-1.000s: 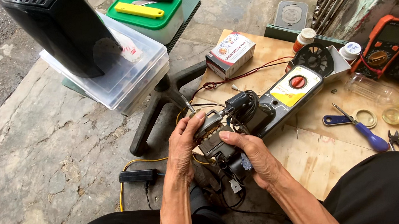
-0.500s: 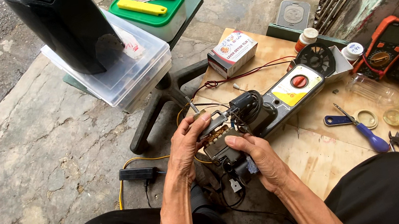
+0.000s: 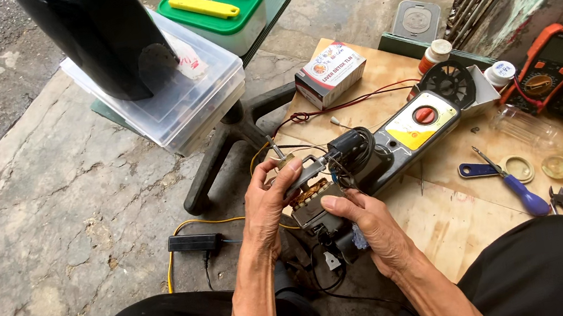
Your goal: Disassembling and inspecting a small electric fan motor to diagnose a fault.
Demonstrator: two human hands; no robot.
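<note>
Motor part (image 3: 315, 193) raised slightly since earlier. Left hand (image 3: 267, 203) and right hand (image 3: 371, 229) both closed round it, just beside the clamp meter (image 3: 402, 138). Looks heavy, rigid; wires fragile, so body best gripped.

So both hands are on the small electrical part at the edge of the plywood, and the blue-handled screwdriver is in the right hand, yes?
Not quite. The head view shows the blue-handled screwdriver lying on the plywood, untouched. Left hand and right hand do hold the small electrical part.
</note>
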